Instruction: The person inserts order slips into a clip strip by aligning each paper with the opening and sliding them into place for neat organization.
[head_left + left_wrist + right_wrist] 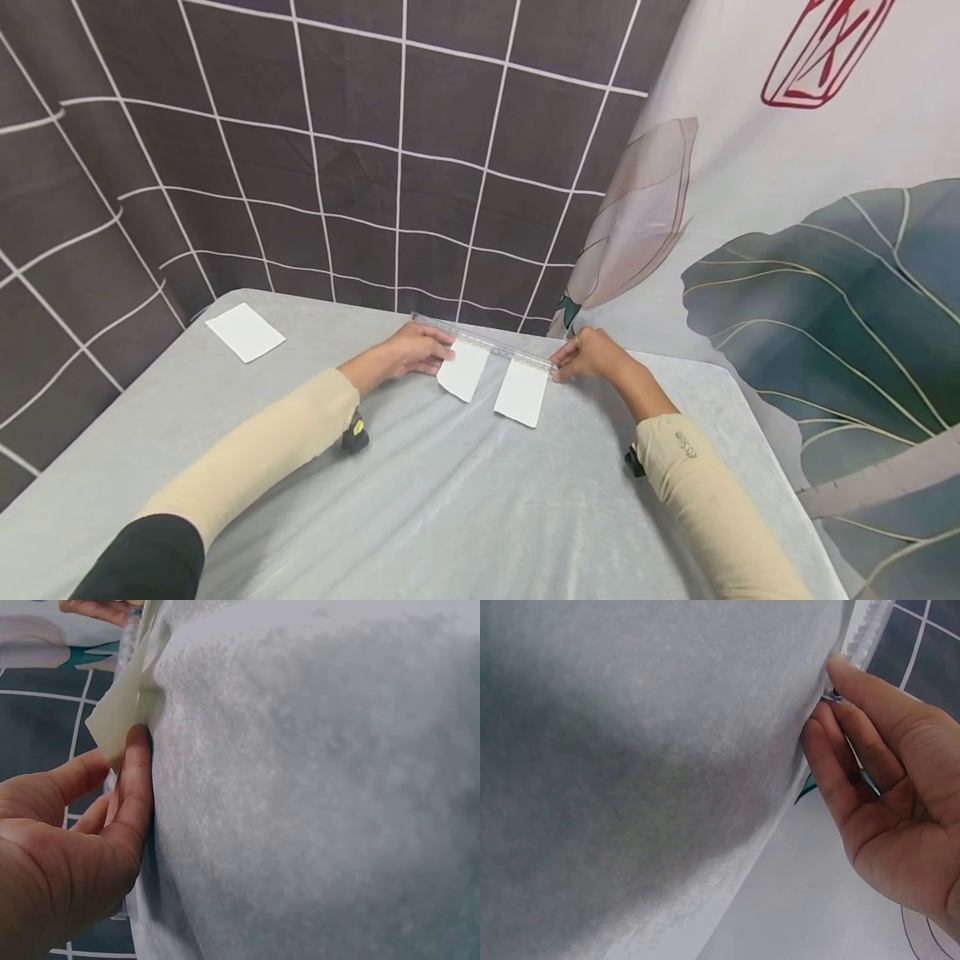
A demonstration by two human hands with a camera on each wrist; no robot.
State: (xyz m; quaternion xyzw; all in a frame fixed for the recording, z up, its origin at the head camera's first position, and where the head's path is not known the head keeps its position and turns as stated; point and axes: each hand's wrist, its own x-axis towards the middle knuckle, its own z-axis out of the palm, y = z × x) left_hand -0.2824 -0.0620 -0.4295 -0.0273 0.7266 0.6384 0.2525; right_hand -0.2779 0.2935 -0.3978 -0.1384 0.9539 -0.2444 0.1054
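A clear ruler (498,347) with markings lies slantwise near the table's far edge, across the upper ends of two white paper pieces. My left hand (415,350) pinches the left edge of the nearer-left paper piece (463,372). In the left wrist view, that paper's corner (120,716) stands up between thumb and fingers. My right hand (588,354) pinches the ruler's right end, just beyond the second paper piece (521,393). The right wrist view shows the thumb at the ruler's ridged end (862,641), with the other fingers curled below.
A white paper sheet (246,332) lies at the table's far left. Grey cloth with soft folds covers the table (450,500). Behind it hangs a dark curtain with a white grid (360,183); a white cloth with printed leaves (840,317) hangs to the right.
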